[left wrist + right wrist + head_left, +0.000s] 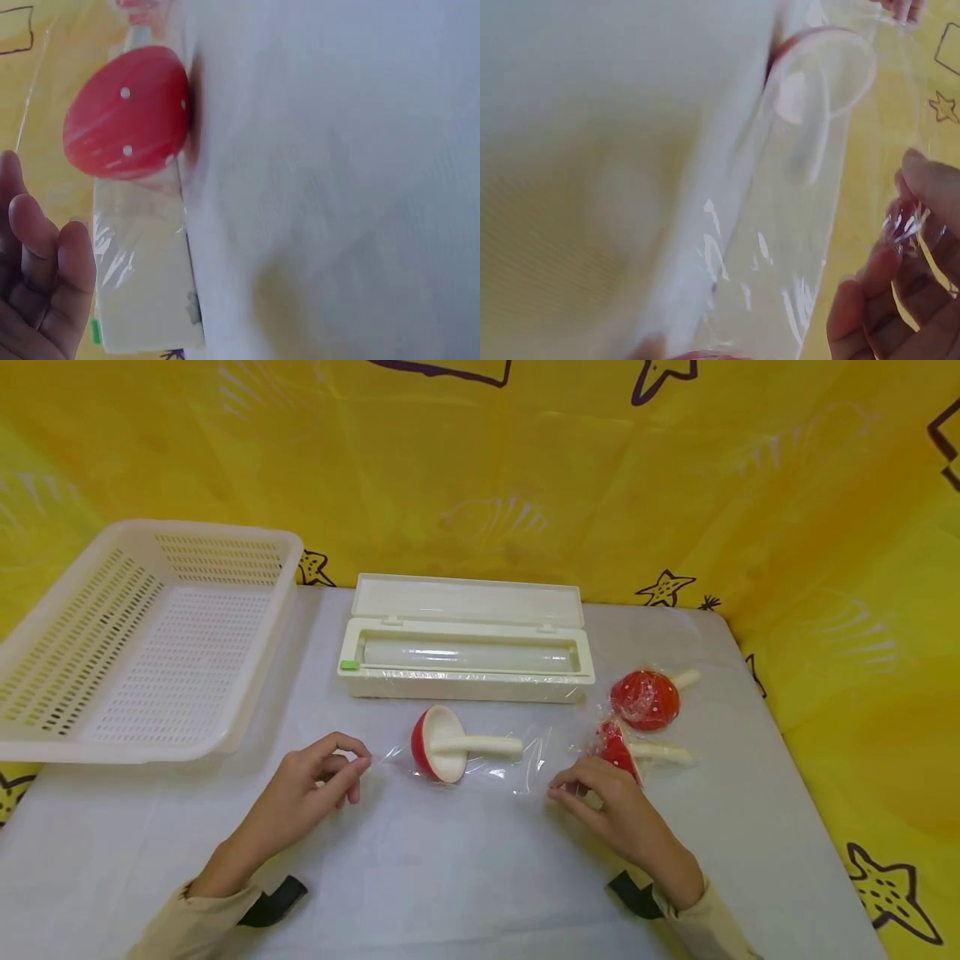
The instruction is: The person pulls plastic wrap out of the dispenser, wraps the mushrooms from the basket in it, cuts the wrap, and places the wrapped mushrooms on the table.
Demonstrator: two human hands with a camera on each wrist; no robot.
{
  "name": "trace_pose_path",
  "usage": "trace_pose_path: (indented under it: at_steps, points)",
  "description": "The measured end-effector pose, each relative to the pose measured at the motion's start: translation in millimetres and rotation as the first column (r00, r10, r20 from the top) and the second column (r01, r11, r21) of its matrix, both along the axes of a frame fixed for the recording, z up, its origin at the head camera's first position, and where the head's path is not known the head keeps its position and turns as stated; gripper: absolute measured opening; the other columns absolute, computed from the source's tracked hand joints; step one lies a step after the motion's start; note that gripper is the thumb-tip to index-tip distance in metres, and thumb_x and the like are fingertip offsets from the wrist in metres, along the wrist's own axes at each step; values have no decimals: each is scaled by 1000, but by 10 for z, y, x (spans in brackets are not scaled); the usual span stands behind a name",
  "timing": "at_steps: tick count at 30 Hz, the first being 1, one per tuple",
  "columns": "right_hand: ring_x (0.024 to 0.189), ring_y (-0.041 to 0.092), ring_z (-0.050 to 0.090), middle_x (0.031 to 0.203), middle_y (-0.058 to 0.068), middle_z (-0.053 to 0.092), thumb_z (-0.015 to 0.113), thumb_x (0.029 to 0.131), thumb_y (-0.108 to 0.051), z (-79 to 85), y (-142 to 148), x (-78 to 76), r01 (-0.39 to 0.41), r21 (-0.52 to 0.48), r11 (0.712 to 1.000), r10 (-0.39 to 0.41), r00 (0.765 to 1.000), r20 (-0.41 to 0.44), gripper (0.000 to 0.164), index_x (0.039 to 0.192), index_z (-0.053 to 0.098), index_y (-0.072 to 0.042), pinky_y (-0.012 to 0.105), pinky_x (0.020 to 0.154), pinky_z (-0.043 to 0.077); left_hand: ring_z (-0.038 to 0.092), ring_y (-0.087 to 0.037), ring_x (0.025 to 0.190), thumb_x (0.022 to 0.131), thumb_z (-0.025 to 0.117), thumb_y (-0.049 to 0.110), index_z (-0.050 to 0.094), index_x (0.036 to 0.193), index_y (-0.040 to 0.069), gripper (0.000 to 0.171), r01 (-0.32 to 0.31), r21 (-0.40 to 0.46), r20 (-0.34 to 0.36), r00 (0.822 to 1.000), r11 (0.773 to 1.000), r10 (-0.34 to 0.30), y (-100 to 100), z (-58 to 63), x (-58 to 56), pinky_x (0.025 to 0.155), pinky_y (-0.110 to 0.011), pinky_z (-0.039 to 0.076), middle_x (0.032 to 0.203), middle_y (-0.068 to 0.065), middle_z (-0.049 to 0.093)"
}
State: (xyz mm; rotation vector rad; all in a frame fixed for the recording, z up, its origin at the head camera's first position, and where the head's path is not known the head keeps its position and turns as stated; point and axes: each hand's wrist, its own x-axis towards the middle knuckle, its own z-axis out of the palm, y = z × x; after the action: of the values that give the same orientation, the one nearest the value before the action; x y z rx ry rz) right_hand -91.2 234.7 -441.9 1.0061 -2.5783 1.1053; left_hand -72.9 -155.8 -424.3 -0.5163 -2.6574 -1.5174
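A clear sheet of cling film point(534, 762) stretches between my two hands. My left hand point(318, 781) pinches its left end between thumb and forefinger. My right hand point(603, 797) pinches the other end, where the film bunches at the fingertips point(885, 262) in the right wrist view. Between the hands lies a toy mushroom point(442, 747), its red cap tipped on its side and its cream stem pointing right. White dots show on its cap point(127, 112) in the left wrist view. Whether film runs over or under it, I cannot tell.
Behind the mushroom stands an open cling film box point(465, 685) with a roll point(465, 654) inside. Two film-wrapped toy mushrooms point(647, 700) lie at right, one close to my right hand. A white slotted basket point(258, 681) stands at left. Yellow patterned cloth point(465, 468) hangs behind.
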Motion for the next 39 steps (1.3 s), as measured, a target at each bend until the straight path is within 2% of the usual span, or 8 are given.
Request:
trace_pose_path:
  at_steps: [3,6,14,22,27,32,36,39]
  points:
    - [74,3,58,83,-7,67,84,71,2,38,-19,-81,47,-23,999,-48,998,-32,30,93,71,-13,12,67,50,54,-11,53,97,61,6,59,104,7,7,-36,62,99,995,997,30,29,9,-25,49,-24,44,61,-8,62]
    - [72,4,58,82,-5,67,82,71,7,75,-47,-155,88,-64,994,-91,995,-47,30,93,71,-11,11,66,49,56,-14,54,100,59,11,57,106,4,10,-72,95,154,986,993,57,56,29,-49,51,-26,45,63,-13,62]
    - [72,6,56,81,-3,69,80,77,5,127,-106,-308,179,-149,972,-183,983,-13,24,93,73,-10,14,62,48,56,-16,53,101,57,16,56,105,5,12,-149,97,127,982,984,136,82,28,-129,50,-26,44,63,-13,61]
    - [73,7,55,81,3,68,77,83,-1,147,-193,-440,286,-155,946,-282,958,48,12,93,72,-6,18,63,50,57,-28,48,102,55,12,54,105,0,13,-202,215,127,976,956,177,141,17,-271,50,-31,51,61,-18,59]
    - [74,10,55,82,5,67,77,85,-7,181,-265,-508,331,-121,936,-323,943,78,11,94,71,-5,19,64,49,57,-25,45,102,54,12,51,107,-2,15,-237,300,173,966,924,192,199,38,-363,50,-30,55,60,-18,59]
    - [78,15,59,87,7,68,74,89,-12,195,-331,-588,363,-83,928,-355,930,92,12,97,71,-5,23,69,51,59,-17,47,104,51,14,48,108,-1,16,-259,387,222,958,885,183,237,24,-452,53,-31,58,60,-6,64]
    - [84,21,61,93,10,68,73,90,-15,188,-378,-652,394,-65,917,-386,916,108,15,99,71,-4,34,75,54,63,-13,52,105,48,15,47,106,3,12,-272,470,241,955,840,174,281,-10,-521,56,-31,59,67,2,68]
    - [89,27,58,95,13,65,74,89,-16,173,-424,-706,421,-55,905,-413,904,113,15,99,72,-4,40,81,48,66,-11,59,105,47,14,46,106,6,9,-296,525,260,949,798,180,335,-24,-574,58,-31,60,72,3,71]
